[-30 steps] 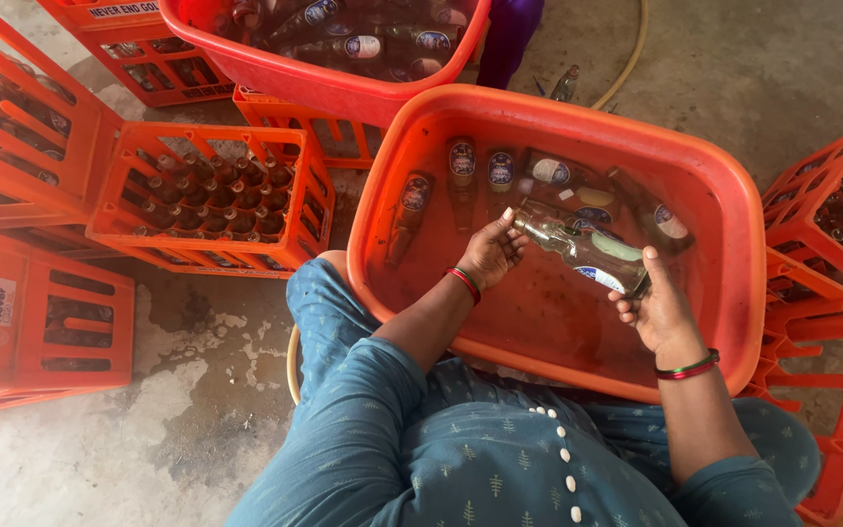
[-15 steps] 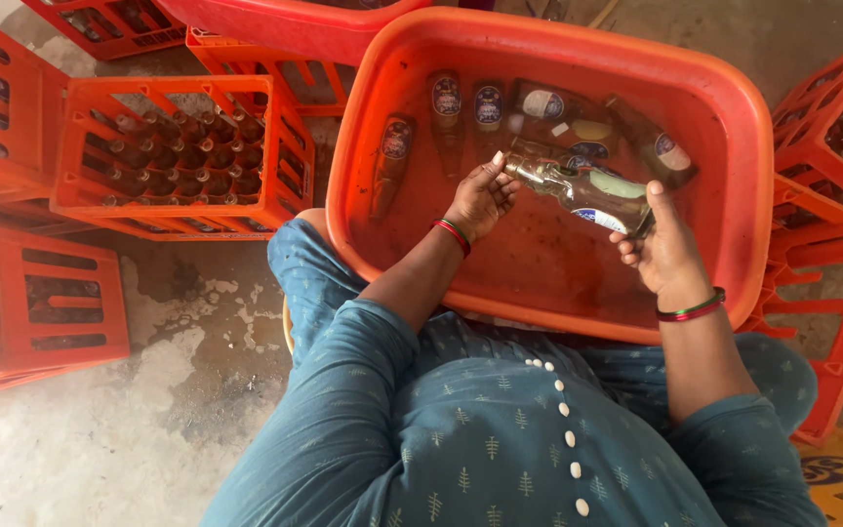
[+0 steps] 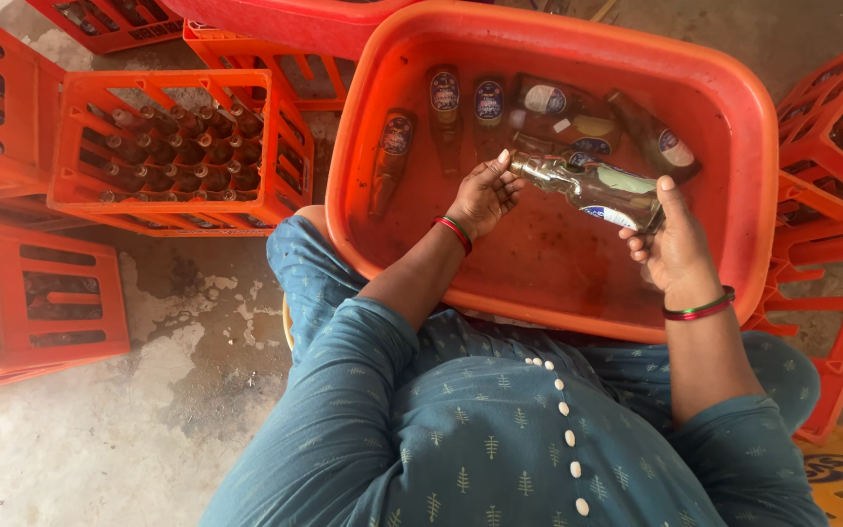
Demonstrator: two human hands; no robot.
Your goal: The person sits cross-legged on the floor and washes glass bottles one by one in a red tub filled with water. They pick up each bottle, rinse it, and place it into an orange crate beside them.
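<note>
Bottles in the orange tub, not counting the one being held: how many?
5 I can make out, lying in the tub: one at left, two side by side, one at the far middle, one at right. The held bottle may hide more.

A bottle-washing yard or depot. Red plastic crates of brown bottles stand on a stained concrete floor. More bottles soak in an orange tub.

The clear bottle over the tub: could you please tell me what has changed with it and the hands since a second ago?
Very little changed. The right hand keeps its grip on the clear bottle, held on its side over the orange tub, and the left hand stays at the bottle's neck end. The brown bottles lying in the tub and the crate of bottles have not moved; only the camera view shifted.
</note>
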